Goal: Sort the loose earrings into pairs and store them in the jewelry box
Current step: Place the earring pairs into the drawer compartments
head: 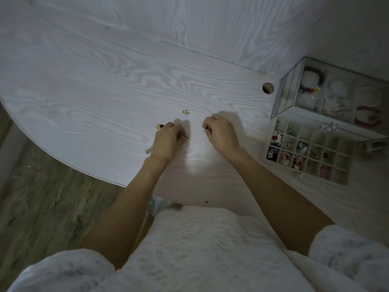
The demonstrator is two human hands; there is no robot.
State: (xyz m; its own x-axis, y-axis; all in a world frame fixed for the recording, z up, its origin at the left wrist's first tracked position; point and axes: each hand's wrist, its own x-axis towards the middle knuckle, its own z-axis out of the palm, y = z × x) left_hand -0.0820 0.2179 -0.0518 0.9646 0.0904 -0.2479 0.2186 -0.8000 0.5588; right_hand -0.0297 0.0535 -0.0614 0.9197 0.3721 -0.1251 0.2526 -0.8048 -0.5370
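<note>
Both hands rest on the white wood-grain table point(105, 85). My left hand point(167, 141) has curled fingers pinching a small dark earring point(185, 136) at its fingertips. My right hand point(220, 133) pinches another small dark earring point(207, 127). Loose earrings lie nearby: a pale green pair point(186, 111) beyond the hands, a cream-and-dark one point(159, 126) by my left fingers, and a clear sparkly one point(148, 151) beside my left wrist. The jewelry box point(275, 133) stands at the right with its drawer of small compartments pulled out, holding several earrings.
The box's glass upper section point(290, 89) holds bracelets and beads in larger cells. A round cable hole point(268, 88) sits in the table left of the box. The table's curved edge runs on the left above a wooden floor point(42, 186). A wall panel rises behind.
</note>
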